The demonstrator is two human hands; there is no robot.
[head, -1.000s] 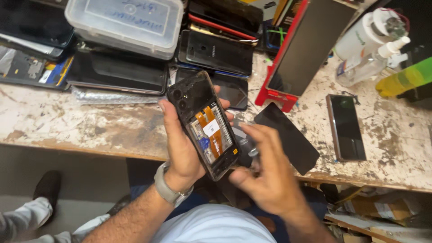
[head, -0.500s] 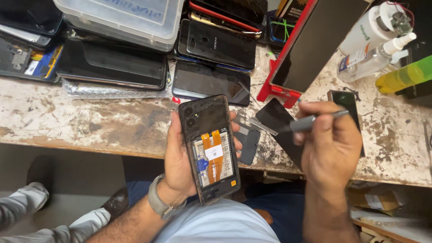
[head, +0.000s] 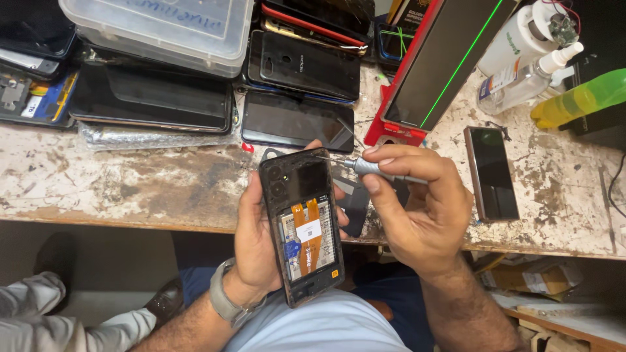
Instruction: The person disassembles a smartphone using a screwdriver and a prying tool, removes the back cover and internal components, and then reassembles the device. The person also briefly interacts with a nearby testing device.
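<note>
Phone [head: 303,228], black, back cover off, lies gripped in left hand [head: 257,244] above the worn worktop [head: 117,182]; right hand [head: 417,208] pinches slim grey screwdriver [head: 375,168], tip at its top edge.

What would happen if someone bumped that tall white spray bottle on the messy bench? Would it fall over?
Probably, yes. The tall white plastic spray bottle is narrow for its height and leans near the bench's back, so a bump would likely tip it. Its round body suggests it could then roll. Being plastic, it likely wouldn't shatter. How full or heavy it is can't be seen.
</note>
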